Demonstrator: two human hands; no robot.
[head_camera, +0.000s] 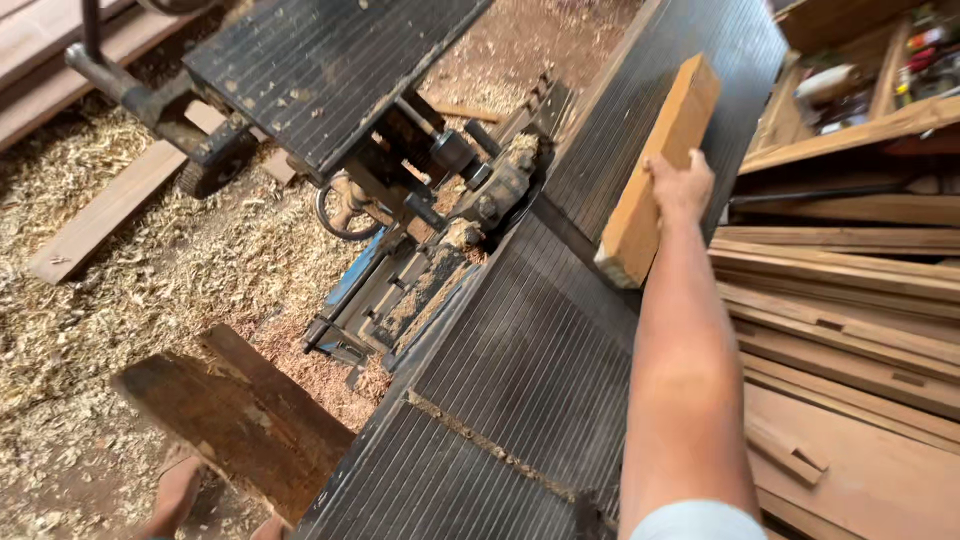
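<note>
Pale wooden block (658, 170) upper right of frame, held tilted on edge over the ribbed black machine table (520, 340). Right hand (682, 186) grasping its upper edge, arm outstretched. Left hand out of view. Seemingly early in the pass: block well beyond the centre gap. Stacked planks (850, 310) at right, shavings (130, 290) at left.

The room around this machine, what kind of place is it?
Most likely a woodworking shop or small sawmill. The right hand holds a wooden block on a ribbed black machine table, wood shavings cover the floor, and planks are stacked alongside.
</note>
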